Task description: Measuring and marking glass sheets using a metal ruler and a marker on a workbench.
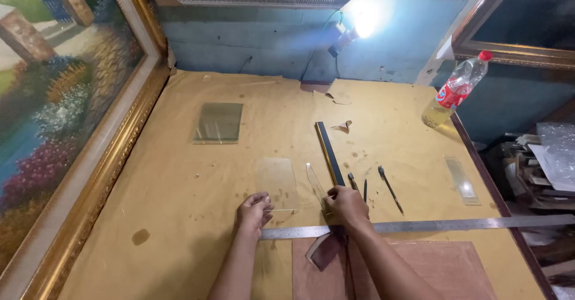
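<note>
Pressed flat by the left hand (254, 211), a clear rectangular glass pane (277, 183) is aligned against the long steel ruler (419, 225), steadied by the right hand's (346, 205) curled fingers; no cut is visible yet.

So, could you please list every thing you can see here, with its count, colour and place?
glass pane: 1, clear, table centre, under the left hand
glass strip: 1, clear, right of the pane
glass sheet: 1, greenish, far left of table
small glass piece: 1, clear, near right edge
steel ruler: 1, silver, lying across the near table
dark bar: 1, black with yellow edge, table centre
hand tools: about 3, dark, right of the bar
bottle: 1, clear with red cap and label, far right corner
framed painting: 1, gold frame, leaning at left
lamp: 1, white, lit, back wall
table: 1, tan paper cover
left hand: on pane and ruler
right hand: at ruler, by the bar
</note>
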